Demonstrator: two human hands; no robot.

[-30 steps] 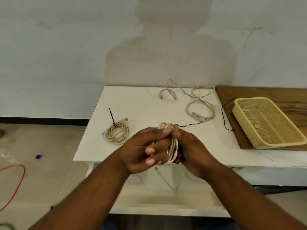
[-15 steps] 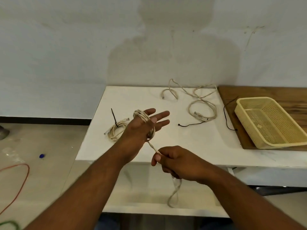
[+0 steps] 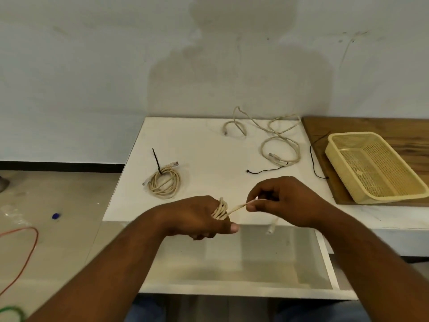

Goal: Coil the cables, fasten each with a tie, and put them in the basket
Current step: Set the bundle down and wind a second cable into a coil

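Head view: the left hand (image 3: 199, 217) is holding a beige cable (image 3: 221, 209) wound around its fingers, its grip closed on the turns, while the right hand (image 3: 282, 202) is pinching the free strand taut beside it. The plug end (image 3: 272, 226) is dangling below the surface (image 3: 209, 147) edge. Coiling is in hand; judging so, the next move is winding in the tail, then taking the black tie (image 3: 262, 170). One tied coil (image 3: 164, 181) is lying on the surface, another loose cable (image 3: 278, 140) is near the empty basket (image 3: 371, 166).

Beige cable (image 3: 221, 209) wound in loops round left hand (image 3: 199, 219), free end pinched by right hand (image 3: 282, 201). Tied coil (image 3: 164, 182) flat on table. Loose cable (image 3: 276, 140) sprawled at rear. Yellow mesh basket (image 3: 371, 166) on wooden board, tilted.
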